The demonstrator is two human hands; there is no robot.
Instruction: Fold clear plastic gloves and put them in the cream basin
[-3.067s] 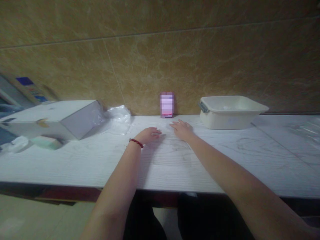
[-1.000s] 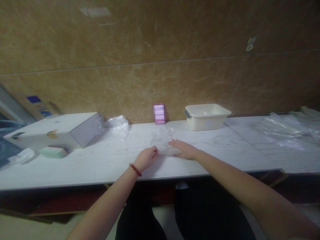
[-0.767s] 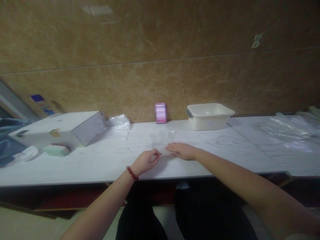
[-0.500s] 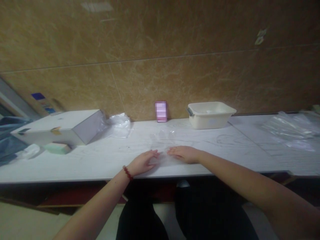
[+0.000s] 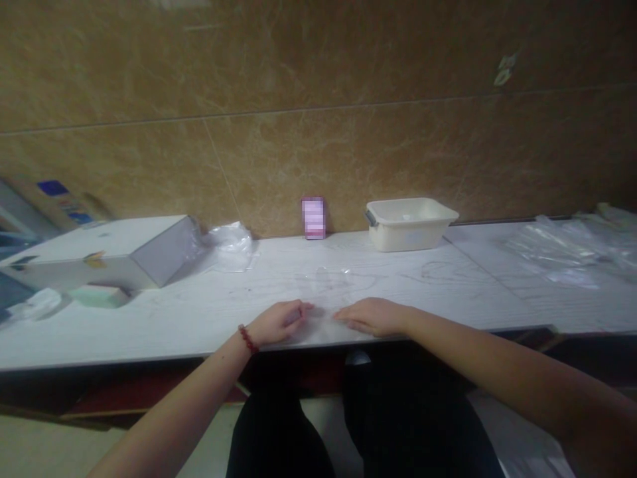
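A clear plastic bag (image 5: 323,289) lies flat on the white wood-grain tabletop (image 5: 199,325), its outline faint and its far edge catching light. My left hand (image 5: 279,322), with a red bead bracelet at the wrist, is at the bag's near left side; its fingers are curled and the thumb is drawn up to them, seemingly on the film. On the near right side my right hand (image 5: 374,317) rests palm down, fingers stretched out over the bag. The two hands are apart, fingertips pointing toward each other.
A phone (image 5: 314,218) with a blurred screen leans on the wall. Right of it stands a cream plastic tub (image 5: 411,232); clear bags (image 5: 557,245) lie farther right. On the left are a white box (image 5: 99,249), crumpled plastic (image 5: 231,245) and a pale green block (image 5: 101,296).
My left thumb has closed in toward the fingers. My right hand has slid slightly nearer the table's front edge. The whole view has shifted a little.
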